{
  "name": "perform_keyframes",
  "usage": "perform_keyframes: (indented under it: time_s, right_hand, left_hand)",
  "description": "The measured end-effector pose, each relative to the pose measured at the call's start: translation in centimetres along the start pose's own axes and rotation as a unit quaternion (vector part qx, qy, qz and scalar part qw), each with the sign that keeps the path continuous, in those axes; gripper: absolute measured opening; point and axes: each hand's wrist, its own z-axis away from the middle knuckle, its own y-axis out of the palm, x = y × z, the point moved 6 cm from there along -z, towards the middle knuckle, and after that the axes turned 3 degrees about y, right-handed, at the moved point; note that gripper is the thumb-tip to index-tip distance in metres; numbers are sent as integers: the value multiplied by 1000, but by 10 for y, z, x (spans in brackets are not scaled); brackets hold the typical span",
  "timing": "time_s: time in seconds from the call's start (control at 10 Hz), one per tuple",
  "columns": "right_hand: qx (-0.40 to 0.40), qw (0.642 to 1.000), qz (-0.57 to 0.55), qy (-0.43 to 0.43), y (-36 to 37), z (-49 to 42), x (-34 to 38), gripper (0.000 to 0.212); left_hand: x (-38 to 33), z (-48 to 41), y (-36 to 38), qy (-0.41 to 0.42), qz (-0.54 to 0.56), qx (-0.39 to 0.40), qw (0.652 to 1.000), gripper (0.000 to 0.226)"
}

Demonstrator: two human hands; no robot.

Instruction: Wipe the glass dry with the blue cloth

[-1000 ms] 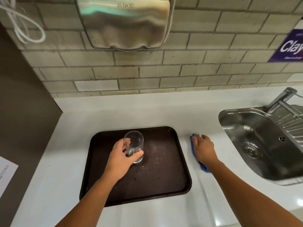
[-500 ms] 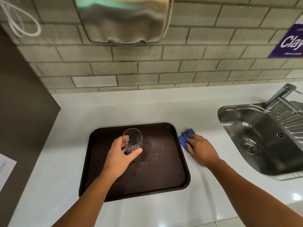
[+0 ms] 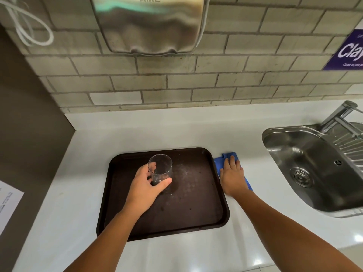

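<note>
A clear drinking glass (image 3: 161, 167) stands upright on a dark brown tray (image 3: 196, 209) on the white counter. My left hand (image 3: 144, 190) is wrapped around the glass's lower half, thumb in front and fingers behind. Just right of the tray lies a blue cloth (image 3: 219, 162) flat on the counter. My right hand (image 3: 232, 176) rests flat on top of it, fingers stretched out, covering most of the cloth. Only the cloth's far corner and a strip by my wrist show.
A steel sink (image 3: 314, 165) with a tap (image 3: 337, 116) is sunk into the counter at the right. A metal hand dryer (image 3: 149, 24) hangs on the tiled wall above the tray. A brown wall panel (image 3: 25, 118) closes off the left side.
My right hand has flattened out over the blue cloth, which lay bunched under curled fingers half a second ago. My left hand has stayed on the glass.
</note>
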Motion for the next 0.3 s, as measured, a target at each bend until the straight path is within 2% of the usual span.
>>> perform_keyframes:
  time_s: [0.2, 0.3]
  right_hand:
    - [-3, 999, -42, -20, -15, 5, 3, 65]
    - [-32, 995, -84, -45, -28, 13, 7, 63]
  left_hand:
    - [-10, 3, -9, 12, -7, 4, 1000, 124]
    - [-17, 5, -13, 37, -14, -12, 999, 127]
